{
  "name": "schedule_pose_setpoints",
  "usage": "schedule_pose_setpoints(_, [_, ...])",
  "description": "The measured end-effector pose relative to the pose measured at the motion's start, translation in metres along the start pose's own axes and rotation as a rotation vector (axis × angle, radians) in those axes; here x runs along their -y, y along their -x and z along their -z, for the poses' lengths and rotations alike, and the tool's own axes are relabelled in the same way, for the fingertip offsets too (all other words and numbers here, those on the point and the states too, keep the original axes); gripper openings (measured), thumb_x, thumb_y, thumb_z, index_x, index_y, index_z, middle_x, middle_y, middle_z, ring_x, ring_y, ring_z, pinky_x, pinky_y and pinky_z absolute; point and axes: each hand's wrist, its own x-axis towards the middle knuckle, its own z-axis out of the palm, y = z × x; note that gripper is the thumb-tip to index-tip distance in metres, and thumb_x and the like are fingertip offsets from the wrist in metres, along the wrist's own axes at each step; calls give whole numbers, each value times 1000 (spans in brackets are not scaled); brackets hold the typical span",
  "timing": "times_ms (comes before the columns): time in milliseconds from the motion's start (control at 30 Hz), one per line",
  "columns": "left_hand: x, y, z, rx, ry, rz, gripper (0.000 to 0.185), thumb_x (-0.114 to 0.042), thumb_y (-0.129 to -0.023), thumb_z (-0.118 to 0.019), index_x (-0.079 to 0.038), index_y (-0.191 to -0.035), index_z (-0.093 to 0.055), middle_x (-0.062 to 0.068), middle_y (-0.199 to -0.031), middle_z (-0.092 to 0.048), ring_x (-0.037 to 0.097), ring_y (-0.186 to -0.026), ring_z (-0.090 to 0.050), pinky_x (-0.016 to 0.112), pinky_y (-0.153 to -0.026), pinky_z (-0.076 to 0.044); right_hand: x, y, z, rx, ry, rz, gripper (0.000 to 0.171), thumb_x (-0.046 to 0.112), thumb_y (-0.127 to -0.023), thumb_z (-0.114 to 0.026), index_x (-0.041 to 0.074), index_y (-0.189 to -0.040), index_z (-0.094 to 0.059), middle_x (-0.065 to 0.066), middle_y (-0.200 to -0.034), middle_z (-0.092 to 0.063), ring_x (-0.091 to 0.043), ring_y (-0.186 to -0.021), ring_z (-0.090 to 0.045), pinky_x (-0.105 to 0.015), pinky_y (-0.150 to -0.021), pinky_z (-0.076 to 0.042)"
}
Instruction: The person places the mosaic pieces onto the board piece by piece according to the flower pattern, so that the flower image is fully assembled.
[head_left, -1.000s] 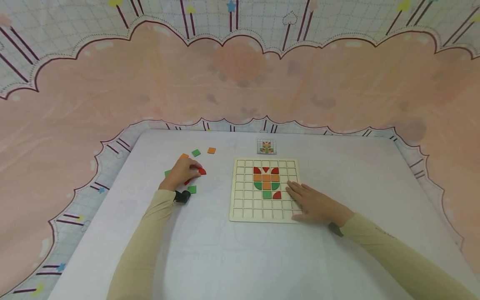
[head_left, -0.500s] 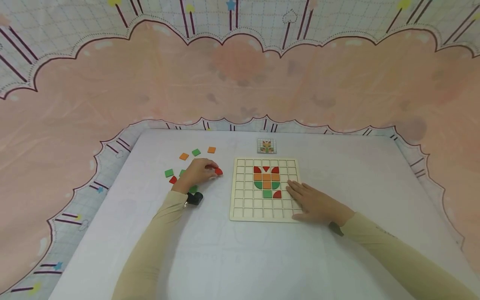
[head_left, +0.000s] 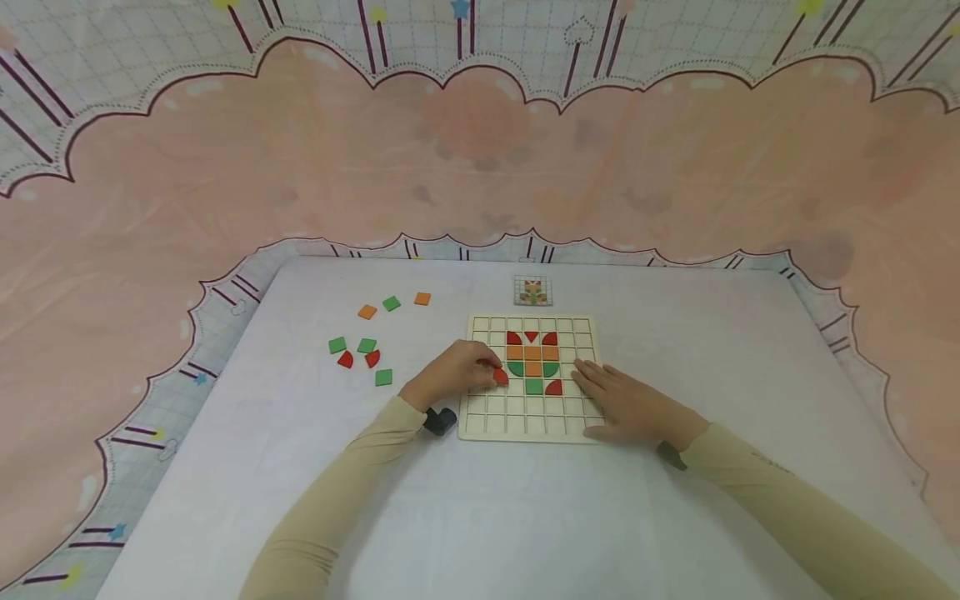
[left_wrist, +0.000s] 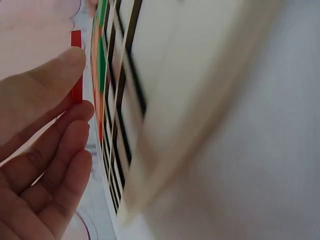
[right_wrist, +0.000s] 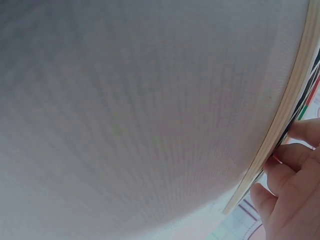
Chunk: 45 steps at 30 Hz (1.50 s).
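Between thumb and fingers, my left hand (head_left: pixel 452 369) pinches a red quarter-circle tile (head_left: pixel 500 377) over the left part of a wooden grid board (head_left: pixel 487 429). In the left wrist view the tile (left_wrist: pixel 76 92) appears edge-on, just off the board's surface. My right hand (head_left: pixel 637 408) rests with extended fingers on the board's right edge. Set in the grid are red pieces along the top, orange squares (head_left: pixel 532 353) below them, green quarter-circles (head_left: pixel 551 369) at the sides, a green square (head_left: pixel 534 387) and a red quarter-circle (head_left: pixel 554 388).
Left of the board, loose tiles lie on the white table (head_left: pixel 420 517): green squares (head_left: pixel 383 377), orange squares (head_left: pixel 422 298) and two red quarter-circles (head_left: pixel 372 358). A small pattern card (head_left: pixel 533 291) lies behind the board.
My left hand has moved right from the loose tiles to the board, carrying the red quarter-circle tile. The right hand has stayed in place.
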Motion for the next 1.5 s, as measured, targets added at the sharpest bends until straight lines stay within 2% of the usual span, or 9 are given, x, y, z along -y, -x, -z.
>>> schedule_pose_setpoints(300, [-12, -6, -11, 40, -100, -100, 23, -19, -80, -75, -6, -99, -71, 3, -94, -68, 12, -87, -58, 27, -82, -50, 0, 0, 0, 2, -4, -3, 89, 60, -87, -51, 6, -150, -19, -12, -158, -13, -29, -146, -13, -46, -117, -21])
schedule_pose_setpoints(433, [-14, -9, -14, 55, -140, -121, 22, -19, -80, -75, -6, -97, -72, 2, -92, -67, 12, -85, -57, 27, -81, -49, 0, 0, 0, 3, -11, -6, 89, 59, -87, -52, 6, -150, -19, -12, -158, -12, -30, -146, -13, -47, -117, -21])
schedule_pose_setpoints(533, [-13, -11, -15, 73, -170, -107, 24, -22, -80, -75, -7, -99, -71, 1, -93, -67, 11, -84, -56, 25, -81, -49, 0, 0, 0, 6, -16, -10, 89, 60, -86, -52, 7, -150, -19, -12, -158, -12, -29, -146, -13, -46, -117, -21])
schedule_pose_setpoints(733, [-13, -12, -12, 100, -166, -81, 25, -24, -80, -74, -7, -99, -70, 2, -96, -68, 11, -86, -57, 26, -83, -49, 0, 1, 0, 4, -25, -2, 88, 59, -87, -52, 7, -150, -19, -12, -159, -12, -29, -146, -13, -47, -117, -21])
schedule_pose_setpoints(1067, [-14, -15, -12, 108, -186, -99, 23, -22, -79, -75, -6, -95, -70, 3, -93, -69, 12, -83, -55, 27, -81, -48, -1, 0, -1, -1, 1, 4, 89, 61, -87, -50, 7, -150, -18, -11, -159, -12, -28, -146, -13, -46, -117, -21])
schedule_pose_setpoints(1500, [-14, -14, -12, 112, -189, -70, 23, -24, -78, -76, -9, -95, -69, 1, -91, -66, 10, -82, -53, 25, -78, -47, -1, 0, -1, 6, -15, 1, 89, 60, -87, -51, 6, -150, -18, -12, -159, -11, -29, -146, -12, -47, -117, -20])
